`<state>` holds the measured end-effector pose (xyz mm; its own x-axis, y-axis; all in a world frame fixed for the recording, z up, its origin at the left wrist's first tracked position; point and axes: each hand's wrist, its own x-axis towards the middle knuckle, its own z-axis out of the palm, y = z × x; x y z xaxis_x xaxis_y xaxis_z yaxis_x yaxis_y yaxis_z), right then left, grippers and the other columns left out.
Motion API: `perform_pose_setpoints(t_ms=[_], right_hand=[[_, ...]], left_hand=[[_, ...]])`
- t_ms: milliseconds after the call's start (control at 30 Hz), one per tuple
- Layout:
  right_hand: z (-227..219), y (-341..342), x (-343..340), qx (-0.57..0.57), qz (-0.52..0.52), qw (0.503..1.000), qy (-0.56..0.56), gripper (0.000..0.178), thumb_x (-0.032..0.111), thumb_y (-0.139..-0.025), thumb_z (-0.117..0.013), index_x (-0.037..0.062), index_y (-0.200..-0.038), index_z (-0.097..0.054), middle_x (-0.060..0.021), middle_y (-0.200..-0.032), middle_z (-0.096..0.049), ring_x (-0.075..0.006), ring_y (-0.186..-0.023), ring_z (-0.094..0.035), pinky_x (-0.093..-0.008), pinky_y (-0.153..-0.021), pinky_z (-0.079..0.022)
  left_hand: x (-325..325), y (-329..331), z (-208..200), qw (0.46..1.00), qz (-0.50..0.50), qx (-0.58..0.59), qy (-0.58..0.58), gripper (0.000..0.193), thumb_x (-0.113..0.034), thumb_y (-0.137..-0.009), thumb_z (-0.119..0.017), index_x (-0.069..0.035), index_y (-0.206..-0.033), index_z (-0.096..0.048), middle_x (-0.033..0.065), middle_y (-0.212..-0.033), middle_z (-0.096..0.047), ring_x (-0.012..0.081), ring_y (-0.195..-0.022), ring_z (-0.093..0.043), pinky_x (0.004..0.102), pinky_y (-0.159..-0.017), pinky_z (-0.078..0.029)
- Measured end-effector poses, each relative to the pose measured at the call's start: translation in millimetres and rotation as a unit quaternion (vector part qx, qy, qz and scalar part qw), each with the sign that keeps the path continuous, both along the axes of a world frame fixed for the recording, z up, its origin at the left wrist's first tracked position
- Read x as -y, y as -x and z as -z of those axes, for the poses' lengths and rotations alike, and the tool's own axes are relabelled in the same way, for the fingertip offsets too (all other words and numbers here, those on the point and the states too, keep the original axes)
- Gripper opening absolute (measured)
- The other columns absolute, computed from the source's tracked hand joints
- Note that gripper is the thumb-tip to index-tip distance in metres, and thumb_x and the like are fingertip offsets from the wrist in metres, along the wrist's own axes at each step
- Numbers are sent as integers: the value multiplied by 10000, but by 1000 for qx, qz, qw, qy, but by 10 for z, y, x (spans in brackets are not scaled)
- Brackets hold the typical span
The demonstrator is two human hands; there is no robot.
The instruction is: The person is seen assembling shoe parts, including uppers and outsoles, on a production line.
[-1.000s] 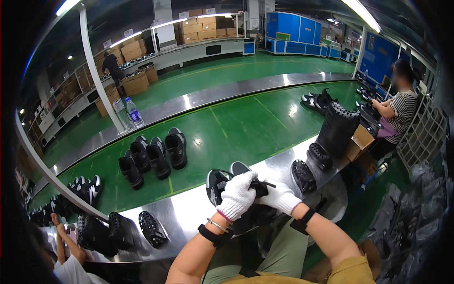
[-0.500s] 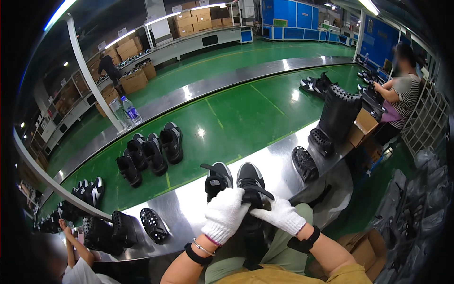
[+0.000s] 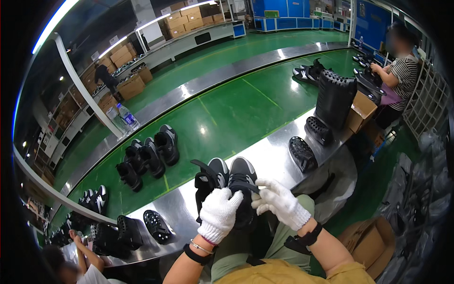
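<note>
Two dark grey and black sneakers with pale grey trim stand side by side on the metal table edge before me. White knit gloves cover both my hands. My left hand (image 3: 219, 214) is closed on the collar of the right-hand sneaker (image 3: 243, 171); its fingertips are hidden. My right hand (image 3: 280, 202) is beside that sneaker, fingers apart, close to the loose end of its black strap (image 3: 245, 186). Whether they touch the strap I cannot tell. The left-hand sneaker (image 3: 217, 169) has its strap raised, and my left hand covers part of it.
Perforated black shoe forms (image 3: 302, 155) lie on the metal ledge (image 3: 279, 173) to my right, beside a tall black form (image 3: 335, 99). Another form (image 3: 156, 226) lies at left. Several sneakers (image 3: 153, 156) sit on the green belt (image 3: 203, 135). A co-worker (image 3: 399, 71) handles shoes at far right.
My right hand has loosened from the strap and opened, its fingers rising slightly. My left hand stays at the sneaker. The whole view has shifted a little.
</note>
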<state>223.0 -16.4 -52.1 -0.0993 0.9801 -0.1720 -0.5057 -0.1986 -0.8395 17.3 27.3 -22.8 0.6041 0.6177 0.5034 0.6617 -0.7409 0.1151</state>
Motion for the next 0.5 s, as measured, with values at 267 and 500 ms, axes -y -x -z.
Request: perform_pose_setpoints(t_ms=[267, 500], right_hand=[[112, -83, -269, 30, 42, 999, 8, 107, 162, -943, -683, 63, -981, -684, -11, -723, -655, -64, -570, -582, -207, -517, -462], [343, 45, -42, 40, 36, 998, 45, 168, 109, -948, -663, 5, -1078, -635, -45, -753, -647, -96, -584, -592, -217, -510, -476]], left_hand=[[-66, 71, -4, 1000, 21, 10, 15, 332, -13, -703, -684, -116, -1018, -678, 101, -893, -617, 322, -836, -625, 408, -699, -523], [-83, 61, 250, 989, -18, 144, 14, 406, 38, -648, -700, -75, -1036, -658, 130, -913, -653, 349, -855, -649, 414, -758, -542]])
